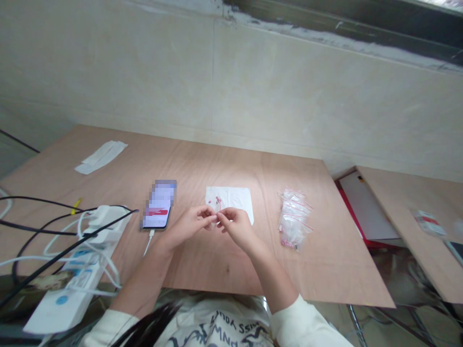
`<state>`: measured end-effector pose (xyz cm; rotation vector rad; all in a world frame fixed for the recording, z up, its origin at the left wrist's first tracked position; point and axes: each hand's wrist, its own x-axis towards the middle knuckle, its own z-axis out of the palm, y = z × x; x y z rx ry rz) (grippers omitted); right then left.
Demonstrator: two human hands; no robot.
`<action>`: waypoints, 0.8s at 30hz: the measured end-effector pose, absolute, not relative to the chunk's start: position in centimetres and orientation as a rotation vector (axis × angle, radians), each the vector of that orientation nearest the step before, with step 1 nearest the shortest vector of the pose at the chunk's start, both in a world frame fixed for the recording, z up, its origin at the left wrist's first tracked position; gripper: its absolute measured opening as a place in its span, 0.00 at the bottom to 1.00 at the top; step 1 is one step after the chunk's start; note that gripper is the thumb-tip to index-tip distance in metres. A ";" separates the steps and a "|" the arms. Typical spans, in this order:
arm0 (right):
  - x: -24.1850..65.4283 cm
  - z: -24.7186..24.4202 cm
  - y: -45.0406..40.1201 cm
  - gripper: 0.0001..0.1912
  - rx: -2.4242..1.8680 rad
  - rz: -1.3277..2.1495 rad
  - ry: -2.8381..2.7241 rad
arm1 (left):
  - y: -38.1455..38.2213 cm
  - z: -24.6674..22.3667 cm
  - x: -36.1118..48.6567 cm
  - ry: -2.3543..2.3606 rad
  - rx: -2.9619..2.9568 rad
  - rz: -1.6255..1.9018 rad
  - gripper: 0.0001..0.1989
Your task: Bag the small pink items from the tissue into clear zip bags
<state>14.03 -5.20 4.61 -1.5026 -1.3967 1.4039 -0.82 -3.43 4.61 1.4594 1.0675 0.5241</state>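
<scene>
My left hand [197, 222] and my right hand [233, 224] meet over the near edge of a white paper sheet [237, 200]. The fingertips of both are pinched together around something too small to make out, perhaps partly clear plastic. Small red and pink pieces [218, 199] lie on the sheet just beyond my fingers. To the right, several clear zip bags [294, 217] with red seal lines are piled up, with pink beads [288, 244] at their near end.
A phone [159, 205] on a white cable lies left of my hands. Farther left, a white power strip [77, 284] sits among black and white cables. White paper strips [101, 156] rest at the back left. A second table [401, 193] stands at the right.
</scene>
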 end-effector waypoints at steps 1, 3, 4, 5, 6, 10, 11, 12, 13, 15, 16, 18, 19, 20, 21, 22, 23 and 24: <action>14.0 4.6 -5.2 0.10 -1.534 1.364 -1.418 | -3.4 4.8 -0.8 1.079 1.474 0.521 0.09; 14.0 4.7 -5.2 0.08 -1.630 1.225 -1.465 | -3.4 5.0 -0.9 1.164 1.527 0.538 0.07; 13.9 4.7 -5.1 0.07 -1.682 1.151 -1.480 | -3.4 5.0 -1.0 1.235 1.564 0.558 0.06; 13.9 4.7 -5.1 0.06 -1.730 1.089 -1.489 | -3.3 5.0 -1.1 1.318 1.610 0.584 0.05; 13.8 4.7 -5.1 0.06 -1.773 1.038 -1.491 | -3.2 5.0 -1.2 1.402 1.665 0.607 0.05; 13.3 4.7 -5.0 0.06 -1.772 0.916 -1.559 | -3.1 4.8 -1.3 1.527 1.923 0.553 0.01; 13.2 4.7 -5.0 0.06 -1.722 0.918 -1.595 | -3.1 4.7 -1.2 1.491 1.984 0.547 0.04; 13.1 4.7 -5.1 0.06 -1.661 0.939 -1.628 | -3.0 4.7 -1.1 1.430 2.035 0.553 0.09; 13.0 4.7 -5.1 0.06 -1.607 0.968 -1.655 | -3.0 4.7 -0.9 1.359 2.074 0.570 0.14; 13.0 4.8 -5.1 0.06 -1.583 0.999 -1.653 | -2.7 4.8 -0.7 1.246 2.112 0.613 0.20; 13.1 4.9 -5.1 0.06 -1.606 1.008 -1.626 | -2.6 4.9 -0.7 1.213 2.110 0.623 0.22; 13.5 4.9 -4.9 0.07 -1.668 1.037 -1.531 | -2.5 5.2 -0.8 1.158 2.079 0.608 0.23; 13.7 5.0 -4.9 0.07 -1.693 1.055 -1.467 | -2.5 5.3 -0.9 1.122 2.056 0.582 0.23; 14.0 5.0 -4.8 0.07 -1.702 1.076 -1.400 | -2.6 5.4 -1.0 1.075 2.032 0.542 0.22; 14.1 5.0 -4.7 0.07 -1.694 1.111 -1.338 | -2.7 5.4 -1.2 1.029 2.011 0.498 0.21; 14.3 5.0 -4.7 0.07 -1.670 1.168 -1.286 | -2.9 5.4 -1.3 0.996 1.993 0.462 0.21; 14.4 4.9 -4.6 0.07 -1.629 1.252 -1.248 | -3.0 5.4 -1.5 0.986 1.980 0.443 0.23; 14.5 4.8 -4.5 0.07 -1.569 1.355 -1.226 | -3.2 5.3 -1.6 0.999 1.970 0.442 0.26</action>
